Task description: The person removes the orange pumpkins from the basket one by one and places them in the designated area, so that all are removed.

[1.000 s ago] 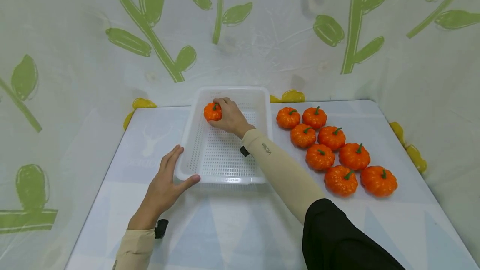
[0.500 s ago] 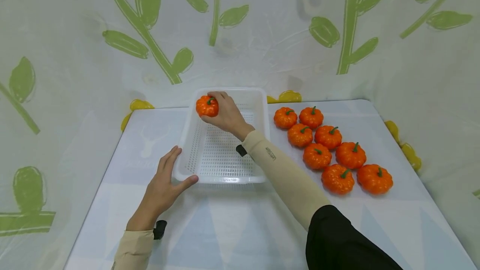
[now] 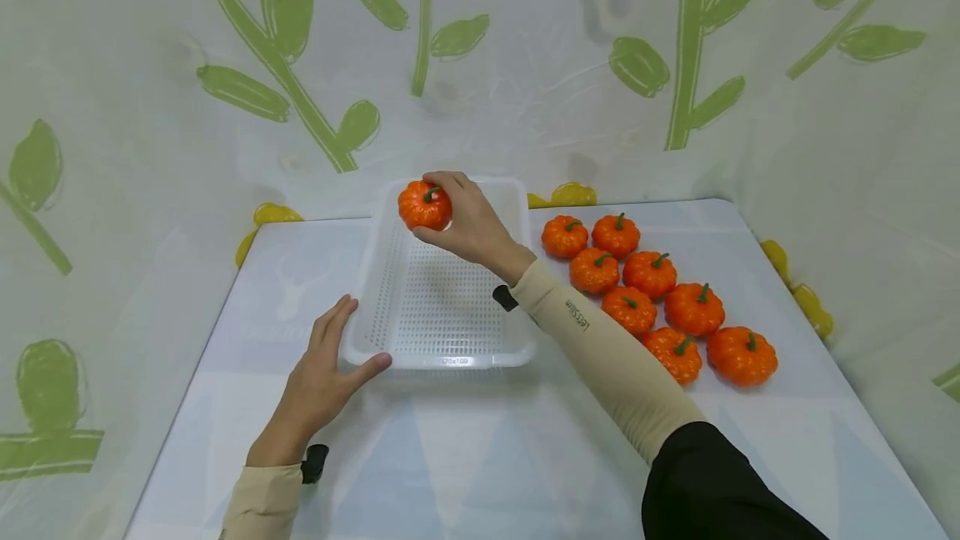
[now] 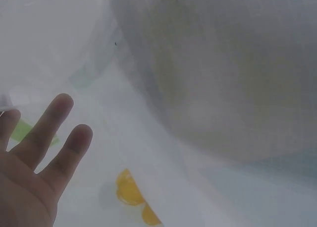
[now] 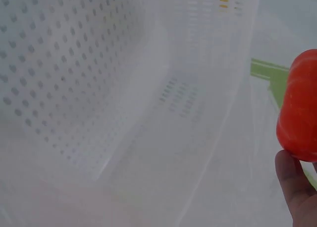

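A small orange pumpkin (image 3: 420, 211) with a green stem is gripped by my right hand (image 3: 474, 227), thumb below and fingers over the top. Both are over the far left part of a white perforated plastic basket (image 3: 442, 307). In the right wrist view the same pumpkin (image 5: 302, 108) appears at the right edge, apart from the basket wall (image 5: 153, 152). My left hand (image 3: 318, 386) is at the basket's near left corner, fingers straight along the left side and thumb at the front rim. The left wrist view shows its spread fingers (image 4: 62, 147).
Several more orange pumpkins (image 3: 651, 275) stand in two slanting rows on the table (image 3: 450, 457), right of the basket. My right forearm passes close to the nearer ones. A hanging cloth (image 3: 525, 123) with printed plants stands behind the table and at both sides.
My right hand has lifted the pumpkin up from low in the basket, first leftward, then slightly back to the right. The left hand keeps its place at the corner.
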Motion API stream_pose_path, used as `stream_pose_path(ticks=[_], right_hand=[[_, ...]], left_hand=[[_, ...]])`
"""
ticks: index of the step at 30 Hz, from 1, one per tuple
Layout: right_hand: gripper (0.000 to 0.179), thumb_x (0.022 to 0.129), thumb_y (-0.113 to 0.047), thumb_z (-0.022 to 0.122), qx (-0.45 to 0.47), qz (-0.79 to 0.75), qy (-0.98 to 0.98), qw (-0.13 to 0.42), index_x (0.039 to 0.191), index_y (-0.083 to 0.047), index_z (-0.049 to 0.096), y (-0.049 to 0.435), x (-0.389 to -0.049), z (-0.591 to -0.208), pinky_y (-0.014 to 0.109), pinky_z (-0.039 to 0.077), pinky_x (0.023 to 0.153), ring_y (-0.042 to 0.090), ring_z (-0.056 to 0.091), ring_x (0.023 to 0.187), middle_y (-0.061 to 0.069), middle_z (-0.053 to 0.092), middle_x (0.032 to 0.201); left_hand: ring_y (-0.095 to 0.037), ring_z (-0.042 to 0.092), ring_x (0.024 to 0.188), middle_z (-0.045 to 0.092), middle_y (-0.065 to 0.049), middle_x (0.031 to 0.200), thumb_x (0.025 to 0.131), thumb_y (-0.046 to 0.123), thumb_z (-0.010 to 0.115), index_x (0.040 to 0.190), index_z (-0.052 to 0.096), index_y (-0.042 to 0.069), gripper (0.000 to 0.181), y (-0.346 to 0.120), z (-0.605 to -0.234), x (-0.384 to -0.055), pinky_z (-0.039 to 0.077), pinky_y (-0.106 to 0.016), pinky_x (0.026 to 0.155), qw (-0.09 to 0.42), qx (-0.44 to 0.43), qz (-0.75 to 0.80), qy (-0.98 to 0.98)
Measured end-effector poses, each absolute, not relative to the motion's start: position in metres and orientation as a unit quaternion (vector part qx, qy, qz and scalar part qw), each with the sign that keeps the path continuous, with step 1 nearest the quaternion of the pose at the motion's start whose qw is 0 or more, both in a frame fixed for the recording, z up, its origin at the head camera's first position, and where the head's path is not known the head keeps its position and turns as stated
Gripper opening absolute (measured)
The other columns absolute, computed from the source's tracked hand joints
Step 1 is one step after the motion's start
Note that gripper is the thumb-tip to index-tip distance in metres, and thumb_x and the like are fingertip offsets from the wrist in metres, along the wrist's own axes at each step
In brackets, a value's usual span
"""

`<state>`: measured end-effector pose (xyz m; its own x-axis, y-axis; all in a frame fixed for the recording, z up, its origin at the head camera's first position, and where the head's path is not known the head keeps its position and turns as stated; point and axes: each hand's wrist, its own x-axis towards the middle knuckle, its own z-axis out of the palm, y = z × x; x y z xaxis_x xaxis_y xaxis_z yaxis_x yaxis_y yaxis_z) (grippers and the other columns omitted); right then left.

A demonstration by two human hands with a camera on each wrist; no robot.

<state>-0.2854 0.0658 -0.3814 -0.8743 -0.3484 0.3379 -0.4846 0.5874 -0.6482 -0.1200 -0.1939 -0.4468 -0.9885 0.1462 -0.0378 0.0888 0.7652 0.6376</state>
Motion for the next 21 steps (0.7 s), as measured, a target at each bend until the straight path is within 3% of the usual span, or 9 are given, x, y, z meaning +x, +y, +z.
stream_pose_path(ticks=[12,21], right_hand=[[0.071,0.084,-0.027,0.083,0.244,0.366,-0.886,0.146,0.144,-0.011,0.049,0.134,-0.279,-0.362,0.028,0.049,0.102,0.021,0.048,0.129,0.007,0.046,0.146],[0.075,0.083,-0.028,0.085,0.181,0.412,-0.884,0.124,0.146,-0.011,0.048,0.202,-0.270,-0.360,0.036,0.051,0.097,0.021,0.052,0.120,0.006,0.049,0.143]], left_hand=[[-0.043,0.033,0.145,0.011,0.004,0.168,0.087,0.059,0.073,0.163,0.011,0.034,0.102,-0.199,-0.454,-0.123,0.035,-0.072,0.104,0.029,0.074,0.341,0.937],[-0.042,0.030,0.146,0.010,0.004,0.169,0.087,0.059,0.073,0.164,0.010,0.033,0.102,-0.197,-0.457,-0.122,0.033,-0.072,0.104,0.034,0.073,0.342,0.936]])
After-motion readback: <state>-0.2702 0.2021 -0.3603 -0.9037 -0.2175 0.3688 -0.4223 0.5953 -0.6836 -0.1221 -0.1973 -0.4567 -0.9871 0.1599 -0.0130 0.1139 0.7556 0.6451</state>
